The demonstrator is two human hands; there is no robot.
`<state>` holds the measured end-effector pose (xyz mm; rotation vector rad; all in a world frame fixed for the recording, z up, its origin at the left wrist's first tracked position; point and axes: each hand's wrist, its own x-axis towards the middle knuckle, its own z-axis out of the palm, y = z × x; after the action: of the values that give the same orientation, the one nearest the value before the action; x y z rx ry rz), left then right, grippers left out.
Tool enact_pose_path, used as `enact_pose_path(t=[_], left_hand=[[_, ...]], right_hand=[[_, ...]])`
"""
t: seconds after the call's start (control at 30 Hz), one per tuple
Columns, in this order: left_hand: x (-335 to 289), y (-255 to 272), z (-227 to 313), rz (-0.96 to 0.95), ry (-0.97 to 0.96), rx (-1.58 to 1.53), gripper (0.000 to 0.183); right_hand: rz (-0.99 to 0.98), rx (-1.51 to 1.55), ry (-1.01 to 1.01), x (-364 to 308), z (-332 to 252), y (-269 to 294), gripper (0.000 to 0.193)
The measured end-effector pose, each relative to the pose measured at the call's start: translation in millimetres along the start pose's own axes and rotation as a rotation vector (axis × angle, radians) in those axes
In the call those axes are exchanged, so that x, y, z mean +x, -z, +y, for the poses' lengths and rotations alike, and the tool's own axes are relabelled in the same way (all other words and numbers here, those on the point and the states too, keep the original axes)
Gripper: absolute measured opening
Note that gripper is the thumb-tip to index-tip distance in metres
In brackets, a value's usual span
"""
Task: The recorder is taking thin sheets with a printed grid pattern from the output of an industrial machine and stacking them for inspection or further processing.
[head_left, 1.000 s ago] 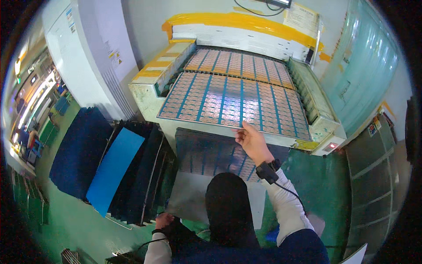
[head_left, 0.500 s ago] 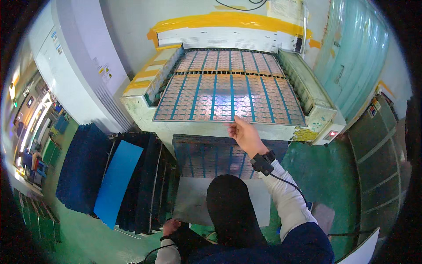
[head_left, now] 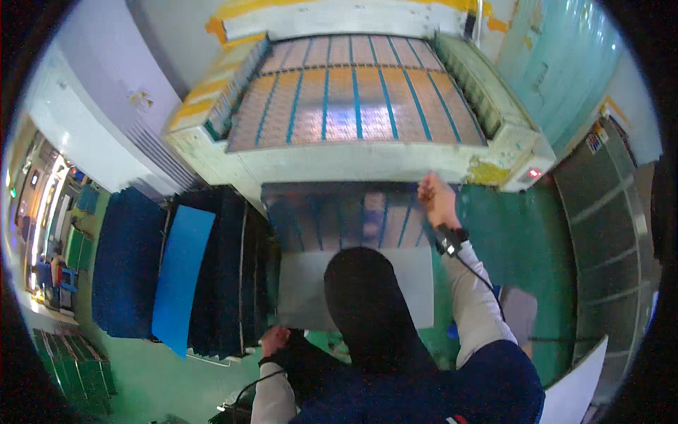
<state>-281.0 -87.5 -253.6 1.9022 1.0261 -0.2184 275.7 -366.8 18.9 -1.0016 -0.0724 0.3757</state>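
My right hand (head_left: 438,201) is closed, its fingers curled and nothing showing in them. It hangs by the right end of a stack of upright dark panels (head_left: 311,212); blur hides whether it touches them. Those panels carry blue stripes and lean against the front of a pale conveyor machine (head_left: 282,161). On the machine's rollers lies a copper-coloured panel (head_left: 339,106) with blue strips, and behind it a second striped panel (head_left: 353,53). Low and near, my left hand (head_left: 274,340) rests beside my dark-clothed leg, its fingers too blurred to read.
Left of me stands a rack of dark sheets (head_left: 127,268), with a bright blue sheet (head_left: 182,275) leaning in it. A pale board (head_left: 304,283) is below the panels. Grey framed racks (head_left: 611,233) stand at the right; a white sheet (head_left: 579,381) juts up at the lower right.
My right hand has left the front edge of the panel on the machine, moved down and right, and its fingers have curled. The view has tilted downward. My left hand stays by my leg.
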Motion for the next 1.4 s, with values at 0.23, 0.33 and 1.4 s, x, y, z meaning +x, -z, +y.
enact_pose_path(t=[0.23, 0.33, 1.4], left_hand=[[19, -8, -72, 0.225, -0.299, -0.163, 0.035], [22, -13, -56, 0.226, -0.324, -0.166, 0.035], [-23, 1, -80, 0.384, -0.248, -0.186, 0.036]], right_hand=[[0.506, -0.319, 0.105, 7, 11, 108, 0.031], [0.400, -0.449, 0.031, -1, 12, 118, 0.042], [-0.826, -1.521, 0.142, -31, 62, -23, 0.025]])
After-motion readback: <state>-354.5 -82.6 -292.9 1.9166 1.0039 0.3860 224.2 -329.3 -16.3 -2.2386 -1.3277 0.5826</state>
